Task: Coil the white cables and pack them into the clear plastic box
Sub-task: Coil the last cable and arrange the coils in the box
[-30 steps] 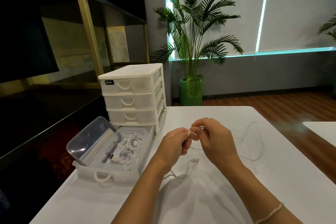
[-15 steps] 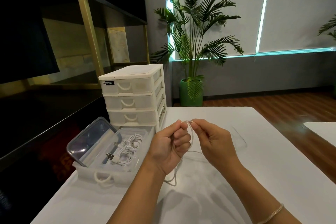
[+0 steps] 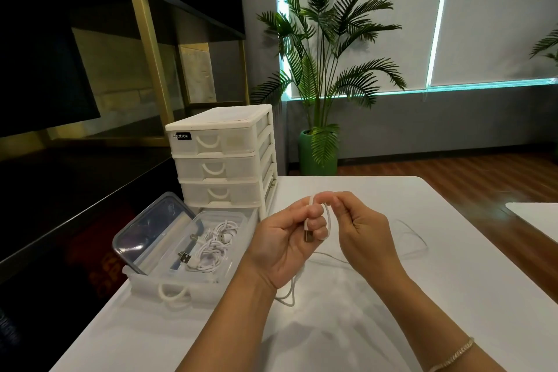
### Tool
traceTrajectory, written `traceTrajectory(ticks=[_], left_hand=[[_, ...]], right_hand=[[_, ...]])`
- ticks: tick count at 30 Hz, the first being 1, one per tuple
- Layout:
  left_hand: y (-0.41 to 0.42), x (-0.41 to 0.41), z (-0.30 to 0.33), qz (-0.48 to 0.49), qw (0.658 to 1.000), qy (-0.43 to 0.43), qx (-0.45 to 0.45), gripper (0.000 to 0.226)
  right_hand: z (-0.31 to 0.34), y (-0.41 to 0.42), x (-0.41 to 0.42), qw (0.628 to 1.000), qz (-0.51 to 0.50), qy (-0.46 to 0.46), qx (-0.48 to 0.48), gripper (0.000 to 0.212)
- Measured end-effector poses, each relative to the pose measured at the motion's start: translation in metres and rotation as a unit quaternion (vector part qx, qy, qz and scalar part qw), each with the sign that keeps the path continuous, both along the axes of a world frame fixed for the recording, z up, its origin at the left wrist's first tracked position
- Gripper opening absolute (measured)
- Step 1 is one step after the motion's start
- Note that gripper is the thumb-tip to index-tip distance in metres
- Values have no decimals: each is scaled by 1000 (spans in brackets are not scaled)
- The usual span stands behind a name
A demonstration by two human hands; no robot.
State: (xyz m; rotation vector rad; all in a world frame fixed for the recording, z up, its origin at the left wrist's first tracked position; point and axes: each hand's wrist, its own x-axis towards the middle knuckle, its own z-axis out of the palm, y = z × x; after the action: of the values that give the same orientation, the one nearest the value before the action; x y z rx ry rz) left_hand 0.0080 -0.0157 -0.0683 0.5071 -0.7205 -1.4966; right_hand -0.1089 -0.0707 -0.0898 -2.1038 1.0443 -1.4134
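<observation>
The left hand is curled round the white cable, its USB plug pointing down beside the fingers; the right hand pinches the same cable at the top of a small upright loop held between the two. The slack trails down onto the desk, toward the body and out to the right. The clear plastic box, already holding coiled cables, lies to the left, nearer the left hand. Behind it, a drawer unit bears a partly legible label ending "box".
</observation>
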Motion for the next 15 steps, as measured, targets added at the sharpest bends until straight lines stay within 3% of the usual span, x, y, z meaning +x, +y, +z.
traceTrajectory(ticks=[15], left_hand=[[6, 0, -3, -40, 996, -77, 11, 28]], right_hand=[[1, -2, -4, 998, -56, 8, 1, 25]])
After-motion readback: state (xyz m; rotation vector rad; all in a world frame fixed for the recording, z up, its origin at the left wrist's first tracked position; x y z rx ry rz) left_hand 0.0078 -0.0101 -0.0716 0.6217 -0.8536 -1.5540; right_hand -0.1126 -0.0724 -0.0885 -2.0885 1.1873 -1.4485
